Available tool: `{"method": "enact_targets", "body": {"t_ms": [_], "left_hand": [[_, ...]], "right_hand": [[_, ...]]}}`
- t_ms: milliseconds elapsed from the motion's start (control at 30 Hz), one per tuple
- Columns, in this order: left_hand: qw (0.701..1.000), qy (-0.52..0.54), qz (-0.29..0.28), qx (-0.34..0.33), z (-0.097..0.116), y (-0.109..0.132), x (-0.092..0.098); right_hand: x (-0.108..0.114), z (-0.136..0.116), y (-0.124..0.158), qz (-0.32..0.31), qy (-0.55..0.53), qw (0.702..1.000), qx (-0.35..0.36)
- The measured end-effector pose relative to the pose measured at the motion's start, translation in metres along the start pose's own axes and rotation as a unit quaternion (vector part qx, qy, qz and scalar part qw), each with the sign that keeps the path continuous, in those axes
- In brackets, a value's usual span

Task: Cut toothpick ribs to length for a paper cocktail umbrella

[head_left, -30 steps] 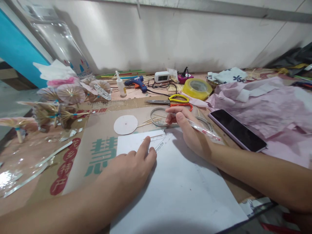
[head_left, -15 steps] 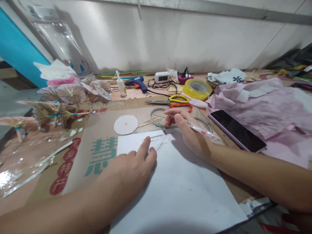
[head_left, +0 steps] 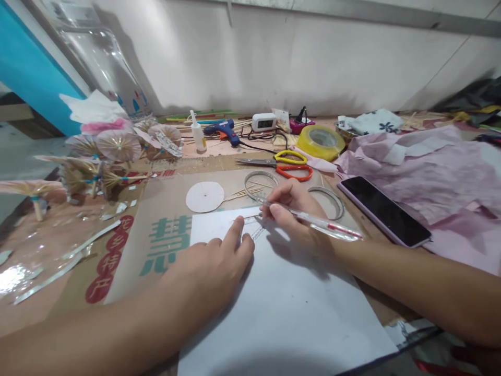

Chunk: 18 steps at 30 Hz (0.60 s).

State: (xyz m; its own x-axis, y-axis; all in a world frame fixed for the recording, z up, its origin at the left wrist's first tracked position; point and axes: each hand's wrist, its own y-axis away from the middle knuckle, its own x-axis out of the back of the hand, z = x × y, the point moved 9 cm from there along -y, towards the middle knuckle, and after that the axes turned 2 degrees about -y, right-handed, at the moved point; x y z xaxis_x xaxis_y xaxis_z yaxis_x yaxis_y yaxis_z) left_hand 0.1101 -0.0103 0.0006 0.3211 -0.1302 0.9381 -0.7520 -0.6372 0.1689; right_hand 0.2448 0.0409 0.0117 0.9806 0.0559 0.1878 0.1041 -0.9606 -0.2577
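My left hand point(head_left: 215, 266) lies palm down on a white sheet of paper point(head_left: 282, 318). Its index finger and thumb are stretched out and press a clear plastic ruler point(head_left: 257, 233) with printed markings onto the sheet's far end. A thin line or stick shows along the ruler's upper edge; I cannot tell which. Just right of it, my right hand point(head_left: 295, 216) is closed around a clear pen point(head_left: 329, 225) with a red part inside. The pen's tip is down by the ruler, partly hidden by the fingers. A white paper disc point(head_left: 204, 197) with a centre dot lies beyond the sheet.
Beyond my hands lie thin sticks point(head_left: 242, 194), two grey rings point(head_left: 250, 194), scissors point(head_left: 293, 166) and yellow tape point(head_left: 321, 141). A glue bottle point(head_left: 198, 134) and blue glue gun point(head_left: 225, 130) stand behind. Small paper umbrellas point(head_left: 117, 146) are left; a phone point(head_left: 383, 211) and pink cloth point(head_left: 426, 162) right.
My right hand has come down and in toward the ruler, bringing the pen's tip to the paper. My left hand stays on the ruler. The view has shifted slightly.
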Motion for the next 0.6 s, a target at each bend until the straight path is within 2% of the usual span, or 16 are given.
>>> {"method": "enact_targets", "body": {"t_ms": [133, 233, 600], "left_hand": [[1.0, 0.019, -0.013, -0.007, 0.001, -0.002, -0.002], [0.999, 0.035, -0.026, -0.011, 0.001, -0.003, -0.003], [1.0, 0.024, -0.009, -0.007, 0.001, -0.003, -0.001]], "right_hand": [[-0.004, -0.006, 0.0, -0.049, 0.119, 0.991, 0.03], [-0.007, -0.01, -0.003, -0.061, 0.132, 0.989, 0.041], [-0.014, -0.01, -0.005, -0.101, 0.179, 0.979, 0.015]]}}
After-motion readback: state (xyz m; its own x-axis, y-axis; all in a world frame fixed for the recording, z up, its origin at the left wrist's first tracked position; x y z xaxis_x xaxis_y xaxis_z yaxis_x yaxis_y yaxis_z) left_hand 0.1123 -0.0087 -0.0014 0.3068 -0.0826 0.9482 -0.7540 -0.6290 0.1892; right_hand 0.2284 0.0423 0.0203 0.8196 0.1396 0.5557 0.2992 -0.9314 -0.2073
